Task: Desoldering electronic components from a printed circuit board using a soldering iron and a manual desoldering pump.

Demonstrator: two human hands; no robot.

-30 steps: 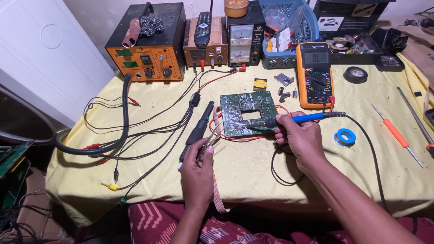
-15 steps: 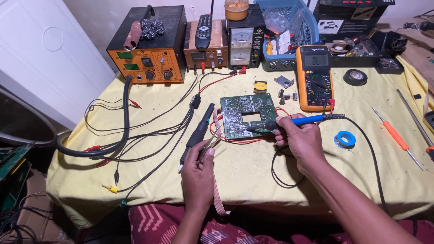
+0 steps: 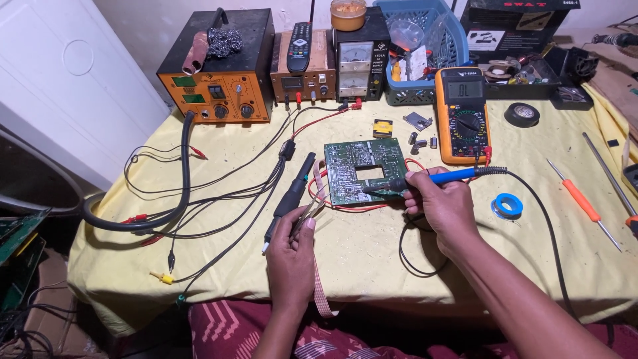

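My right hand has a closed grip on the blue-handled soldering iron, tip down on the green circuit board, which lies flat mid-counter, a rectangular hole cut through it. My left hand pinches thin tweezers just beside the board.

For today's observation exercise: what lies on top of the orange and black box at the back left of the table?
On the orange and black box lie a brown cylindrical roll and a clump of steel wool beside a black holder. Whatever is behind the box stays hidden.
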